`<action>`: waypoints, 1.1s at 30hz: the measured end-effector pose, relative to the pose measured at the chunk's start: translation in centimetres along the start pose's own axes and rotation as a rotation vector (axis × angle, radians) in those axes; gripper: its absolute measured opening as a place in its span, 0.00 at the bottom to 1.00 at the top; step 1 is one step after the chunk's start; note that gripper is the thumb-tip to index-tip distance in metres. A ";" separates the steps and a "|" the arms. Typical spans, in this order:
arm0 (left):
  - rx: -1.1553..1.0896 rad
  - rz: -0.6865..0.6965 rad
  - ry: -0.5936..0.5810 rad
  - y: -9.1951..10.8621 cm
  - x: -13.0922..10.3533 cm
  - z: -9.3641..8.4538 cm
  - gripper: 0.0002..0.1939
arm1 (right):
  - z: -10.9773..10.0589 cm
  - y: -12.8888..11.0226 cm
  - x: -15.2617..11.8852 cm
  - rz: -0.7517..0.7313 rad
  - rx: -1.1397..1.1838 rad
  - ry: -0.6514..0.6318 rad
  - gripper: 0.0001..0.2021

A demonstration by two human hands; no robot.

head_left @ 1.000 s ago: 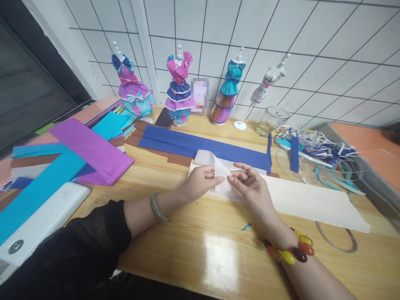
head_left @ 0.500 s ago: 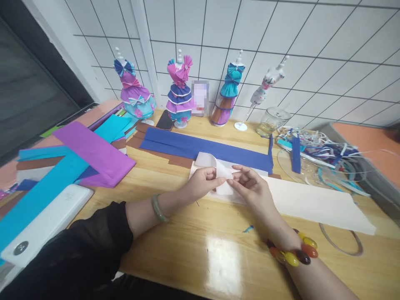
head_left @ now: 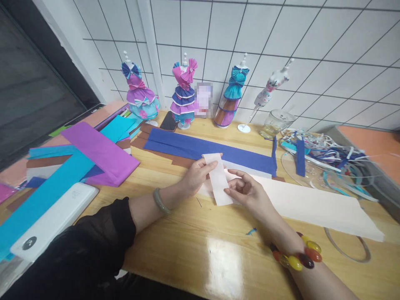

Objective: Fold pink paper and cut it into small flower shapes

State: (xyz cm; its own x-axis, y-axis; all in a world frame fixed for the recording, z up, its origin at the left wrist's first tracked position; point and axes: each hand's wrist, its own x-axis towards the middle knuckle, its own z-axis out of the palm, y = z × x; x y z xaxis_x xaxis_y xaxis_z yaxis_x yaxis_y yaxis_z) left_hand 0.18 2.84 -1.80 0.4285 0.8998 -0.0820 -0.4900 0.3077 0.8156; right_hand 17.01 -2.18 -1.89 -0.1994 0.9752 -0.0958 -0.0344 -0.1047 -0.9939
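Two hands hold one short pale strip in the middle of the worktop. The left hand pinches it near the top, with the thumb in front, and the right hand pinches its right edge lower down with the thumb and a finger. The strip hangs over the left end of one long pale sheet, and the hands hide part of that sheet. One bangle is on the left wrist and one beaded bracelet is on the right. Four little dress stands are in a row by the wall: three wear bright clothes, and one is a white flowery body. Just behind the hands lies a long blue piece, with brown bits poking out under it. On the left are a purple piece, a long bright blue strip and one white gadget. One dark phone and one glass cup are at the back. To the right, a messy pile of scraps sits on a clear plate. Nearer, there is one thin ring and one tiny blue scrap.
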 end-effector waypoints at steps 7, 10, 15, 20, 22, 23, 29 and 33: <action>0.159 -0.078 -0.137 -0.4 0.3 -0.5 0.22 | -0.4 -0.2 0.2 0.036 -0.008 0.057 0.25; 0.278 -0.025 -0.206 -0.8 0.5 -0.9 0.28 | -0.5 -0.3 0.3 0.058 0.004 0.057 0.25; 0.307 -0.028 -0.275 -1.2 0.6 -1.3 0.38 | -0.5 -0.4 0.4 0.083 0.024 0.070 0.26; 0.282 -0.014 -0.219 -1.2 0.7 -1.2 0.41 | -0.7 -0.6 0.3 0.043 0.042 0.077 0.22; 0.270 -0.013 -0.161 -1.2 0.7 -1.2 0.40 | -0.7 -0.7 0.1 -0.048 -0.022 0.101 0.14; 0.257 -0.015 -0.141 -1.1 0.8 -1.2 0.39 | -0.8 -0.7 -0.1 -0.105 -0.082 0.109 0.10; 0.173 -0.047 -0.149 -1.2 0.8 -1.4 0.32 | -1.0 -0.7 -0.3 -0.385 -0.524 0.023 0.06; 0.173 -0.053 -0.169 -1.5 0.8 -1.5 0.29 | -1.3 -0.5 -0.1 -0.484 -0.636 -0.032 0.11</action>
State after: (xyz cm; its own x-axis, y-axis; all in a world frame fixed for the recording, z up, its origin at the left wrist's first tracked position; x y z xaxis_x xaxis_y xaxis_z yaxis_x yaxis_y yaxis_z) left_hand 0.14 3.56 -3.94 0.5780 0.8149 -0.0424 -0.3324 0.2826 0.8998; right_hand 18.27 -1.98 -1.47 -0.3336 0.8769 0.3460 0.4389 0.4693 -0.7662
